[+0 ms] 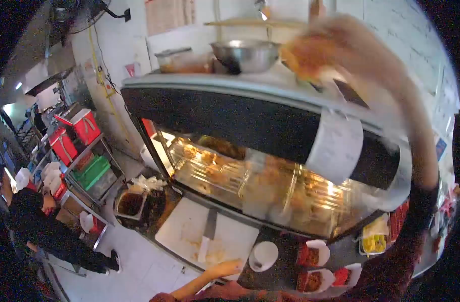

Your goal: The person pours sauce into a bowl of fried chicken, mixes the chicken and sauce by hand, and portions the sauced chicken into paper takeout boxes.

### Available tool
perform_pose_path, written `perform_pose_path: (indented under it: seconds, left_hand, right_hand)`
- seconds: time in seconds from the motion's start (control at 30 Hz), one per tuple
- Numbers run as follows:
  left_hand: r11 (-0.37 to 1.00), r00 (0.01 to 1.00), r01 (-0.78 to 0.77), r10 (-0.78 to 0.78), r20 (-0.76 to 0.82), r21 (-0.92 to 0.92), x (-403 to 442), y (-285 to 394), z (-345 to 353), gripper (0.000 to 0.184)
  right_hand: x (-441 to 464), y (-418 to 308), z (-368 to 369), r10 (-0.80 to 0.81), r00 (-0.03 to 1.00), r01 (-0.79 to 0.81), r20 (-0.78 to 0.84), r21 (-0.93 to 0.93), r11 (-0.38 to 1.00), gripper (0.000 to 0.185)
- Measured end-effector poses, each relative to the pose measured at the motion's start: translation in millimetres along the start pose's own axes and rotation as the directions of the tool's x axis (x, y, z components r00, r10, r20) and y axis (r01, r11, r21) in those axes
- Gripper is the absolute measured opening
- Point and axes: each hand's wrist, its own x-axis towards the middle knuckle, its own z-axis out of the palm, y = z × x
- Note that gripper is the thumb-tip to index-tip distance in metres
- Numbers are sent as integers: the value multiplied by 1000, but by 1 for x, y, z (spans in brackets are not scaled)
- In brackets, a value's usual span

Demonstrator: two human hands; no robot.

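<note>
My right hand [336, 43] is raised high above the top shelf, smeared by motion. It looks closed around a blurred orange thing [306, 56] whose kind I cannot make out. Low in the view, my left hand [226, 269] is at the near edge of a white cutting board [177, 226]; its fingers do not show clearly. On that board lies a broad-bladed knife [210, 224] with a pale handle, among brownish crumbs. A white bowl [263, 255] stands to the right of the board. Below my left hand is another blurred skin-toned shape, unclear to me.
A lit glass food warmer [210, 168] spans the middle. Its top holds a steel bowl [245, 56]; paper sheets [336, 146] hang from it. Red-and-white food boxes [313, 254] and a yellow-filled container [373, 241] stand right. A person in black [58, 236] is at left beside shelving.
</note>
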Motion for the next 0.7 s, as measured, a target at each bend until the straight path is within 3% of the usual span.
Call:
perform_pose_path:
  seconds: [0.03, 0.1, 0.13, 0.17, 0.2, 0.23, 0.27, 0.3, 0.33, 0.47, 0.57, 0.67, 0.7]
  left_hand:
    - [975, 992, 126, -128, -1, 182, -12, 1, -19, 45]
    - [937, 982, 158, -115, -151, 311, -31, -22, -34, 45]
    - [937, 982, 148, -101, -161, 316, -38, -25, -46, 45]
    - [949, 968, 226, -193, -162, 220, -45, -25, -57, 45]
    - [947, 948, 299, -280, -154, 119, -52, -23, -66, 45]
    - [949, 948, 293, -272, -163, 119, -57, -20, -74, 45]
    - [953, 929, 301, -290, -231, 16, -61, -17, -78, 44]
    - [949, 903, 300, -314, -294, -93, -63, -17, -80, 43]
    - [928, 864, 373, -354, -358, -17, -67, -32, -70, 41]
    - [942, 877, 308, -335, -345, -131, -75, -44, -72, 41]
    - [940, 917, 323, -339, -210, -107, -71, -35, -84, 38]
    - [926, 897, 376, -375, -232, -42, -60, -24, -85, 37]
    - [922, 897, 358, -383, -221, -145, -57, -14, -92, 39]
  right_hand:
    - [55, 21, 3, -39, 999, 37, -10, -143, 989, 25]
    - [158, 97, 20, -211, 954, 283, 215, -398, 873, 20]
    - [204, 145, 32, -380, 815, 570, 437, -489, 660, 20]
    - [234, 185, 52, -413, 695, 703, 589, -438, 560, 22]
    - [243, 188, 62, -299, 723, 608, 623, -367, 704, 25]
    - [251, 190, 73, -181, 739, 476, 649, -313, 822, 29]
    - [251, 189, 87, 2, 718, 256, 696, -266, 929, 30]
    - [250, 189, 101, 184, 671, 9, 718, -257, 966, 32]
    - [249, 193, 110, 289, 640, -99, 712, -296, 950, 32]
    - [245, 212, 107, 355, 675, -111, 647, -387, 916, 32]
    - [244, 232, 93, 368, 715, -128, 594, -406, 905, 32]
    - [241, 255, 90, 312, 744, -66, 591, -399, 915, 32]
    - [242, 263, 92, 278, 756, -34, 593, -389, 921, 33]
